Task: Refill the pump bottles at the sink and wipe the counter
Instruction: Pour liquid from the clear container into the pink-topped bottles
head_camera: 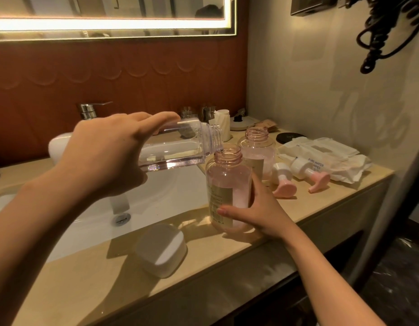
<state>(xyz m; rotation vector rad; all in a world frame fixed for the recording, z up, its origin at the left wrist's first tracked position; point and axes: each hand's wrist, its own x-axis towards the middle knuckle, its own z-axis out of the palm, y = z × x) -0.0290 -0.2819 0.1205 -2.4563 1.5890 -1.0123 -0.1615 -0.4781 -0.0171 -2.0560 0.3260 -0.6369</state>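
My left hand (109,151) grips the clear plastic refill bottle (178,149), tipped over the open neck of the pink translucent pump bottle (227,182) my right hand (260,208) clasps upright on the beige stone counter (203,267) beside the white sink (168,187); tilting steeper could slop liquid past that narrow mouth.

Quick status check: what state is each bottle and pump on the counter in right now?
Near pink bottle: upright, uncapped, held.
Clear bottle: uncapped, tipped over it.
Far pink bottle: upright, uncapped.
Pump heads: detached, lying on counter.
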